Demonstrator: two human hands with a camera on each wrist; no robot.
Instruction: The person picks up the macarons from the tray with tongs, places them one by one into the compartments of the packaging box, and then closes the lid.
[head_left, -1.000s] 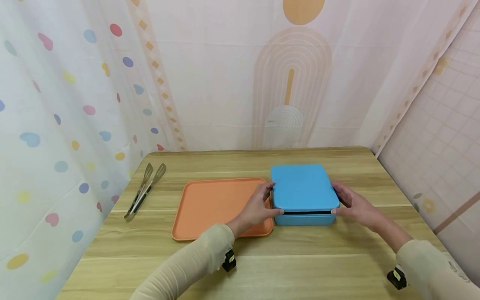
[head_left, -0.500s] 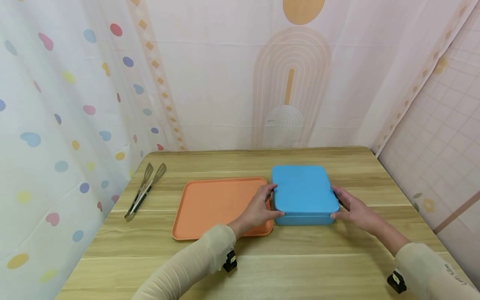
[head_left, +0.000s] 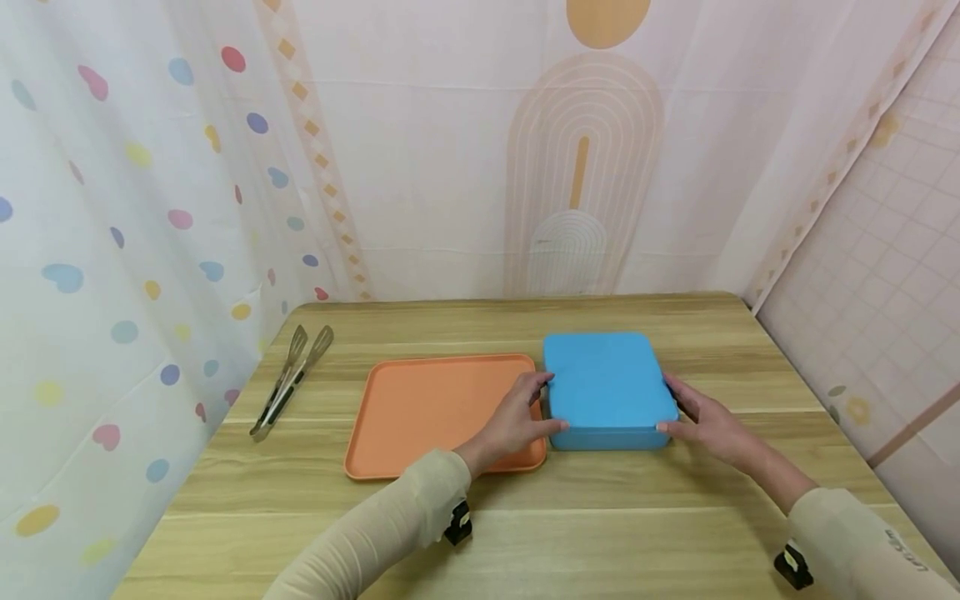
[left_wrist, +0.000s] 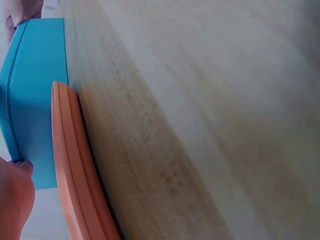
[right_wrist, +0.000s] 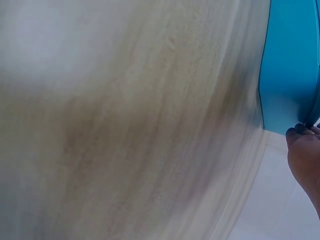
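A blue lid [head_left: 609, 379] covers a square blue box [head_left: 617, 439] right of the table's middle, its front edge lying along the box's wall. My left hand [head_left: 512, 422] holds the lid's left side, thumb at the front corner and fingers farther back along the edge. On the opposite side my right hand [head_left: 711, 423] grips the lid the same way, thumb at the front right corner. In the left wrist view a thin seam runs between lid and box wall [left_wrist: 37, 85]. The right wrist view shows fingertips [right_wrist: 300, 130] at the lid's far edge.
An orange tray [head_left: 431, 408] lies left of the box, close against it, with my left forearm crossing over its front right corner. Metal tongs [head_left: 288, 383] with black grips lie at the table's left. Curtains hang behind and beside the wooden table [head_left: 600, 533].
The lid has come down onto the box, closing the dark gap along its front edge. Both hands have sunk slightly with it, still at its sides.
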